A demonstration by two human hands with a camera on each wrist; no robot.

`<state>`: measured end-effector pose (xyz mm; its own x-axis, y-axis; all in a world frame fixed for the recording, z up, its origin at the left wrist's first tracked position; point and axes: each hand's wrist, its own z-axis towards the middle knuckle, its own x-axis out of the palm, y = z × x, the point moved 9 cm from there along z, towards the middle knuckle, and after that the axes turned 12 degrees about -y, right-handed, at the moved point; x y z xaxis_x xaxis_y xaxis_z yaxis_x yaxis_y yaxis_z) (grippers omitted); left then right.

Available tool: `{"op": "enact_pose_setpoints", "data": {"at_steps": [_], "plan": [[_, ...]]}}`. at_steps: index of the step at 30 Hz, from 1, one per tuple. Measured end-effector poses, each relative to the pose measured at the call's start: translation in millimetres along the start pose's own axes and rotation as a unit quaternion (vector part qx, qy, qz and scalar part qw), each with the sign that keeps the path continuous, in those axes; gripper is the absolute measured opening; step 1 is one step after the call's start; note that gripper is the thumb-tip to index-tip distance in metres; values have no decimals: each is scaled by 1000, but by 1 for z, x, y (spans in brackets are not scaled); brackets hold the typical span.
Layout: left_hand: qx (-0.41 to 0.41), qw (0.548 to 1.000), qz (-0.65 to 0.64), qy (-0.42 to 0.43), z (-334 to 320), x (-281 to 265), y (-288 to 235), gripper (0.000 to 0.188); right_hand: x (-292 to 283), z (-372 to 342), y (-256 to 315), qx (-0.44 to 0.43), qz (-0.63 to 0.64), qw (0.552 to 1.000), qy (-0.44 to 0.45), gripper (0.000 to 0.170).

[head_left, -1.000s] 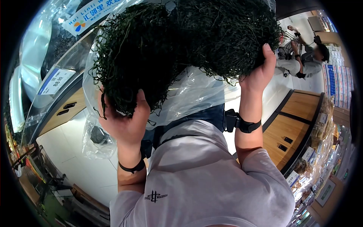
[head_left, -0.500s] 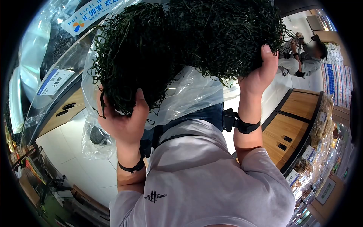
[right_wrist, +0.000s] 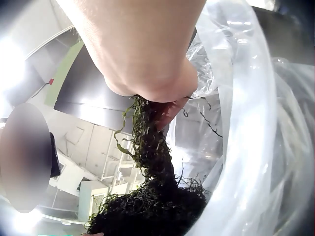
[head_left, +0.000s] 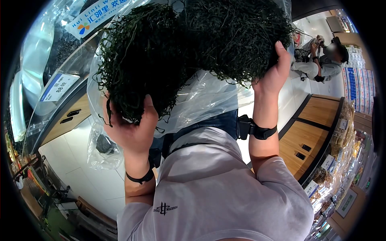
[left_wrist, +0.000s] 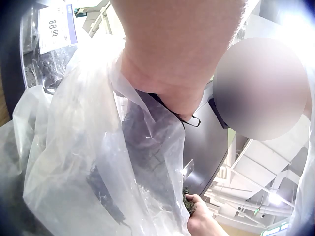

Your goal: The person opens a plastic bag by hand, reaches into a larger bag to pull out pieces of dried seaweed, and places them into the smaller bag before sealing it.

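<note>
A large tangle of dark green dried seaweed strands [head_left: 237, 44] spans between my two hands at the top of the head view. On the left, my left hand [head_left: 132, 124] grips the near end of one clump, thumb upright against it and fingers partly hidden by strands. My right hand [head_left: 273, 74] holds the right end, its thumb along the outside and the other fingers hidden behind. Beneath the seaweed, a clear plastic bag [head_left: 209, 96] hangs wide in front of my waist. From the right wrist view, a narrow column of seaweed [right_wrist: 152, 147] drops to a thicker mass.
A clear-walled bin with an 88.00 price tag [head_left: 60, 86] stands at left. Another plastic bag [head_left: 105, 146] with something dark inside shows below it. Wooden cabinets [head_left: 301, 140] with bagged goods line the right. A person [head_left: 327, 60] crouches or sits at the far right.
My right hand and its end of the seaweed have shifted slightly left. The left hand stays in place. The person in the background has moved their arms.
</note>
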<state>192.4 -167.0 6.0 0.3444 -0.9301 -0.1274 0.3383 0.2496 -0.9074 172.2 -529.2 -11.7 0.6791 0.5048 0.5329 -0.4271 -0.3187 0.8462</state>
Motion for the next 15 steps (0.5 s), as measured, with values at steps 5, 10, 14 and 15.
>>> {"op": "enact_pose_setpoints", "data": {"at_steps": [5,10,14,15], "plan": [[14,1000,13,-5,1,0,1,43,5,-1,-6,47,-1,999,-4,44],[2,1000,20,-7,3,3,3,43,11,-7,10,-33,-10,999,0,31],[26,999,39,6,8,8,-1,40,26,-26,37,-169,-121,978,2,17],[1,999,30,10,9,11,1,39,35,-37,45,-194,-150,969,15,15]]}}
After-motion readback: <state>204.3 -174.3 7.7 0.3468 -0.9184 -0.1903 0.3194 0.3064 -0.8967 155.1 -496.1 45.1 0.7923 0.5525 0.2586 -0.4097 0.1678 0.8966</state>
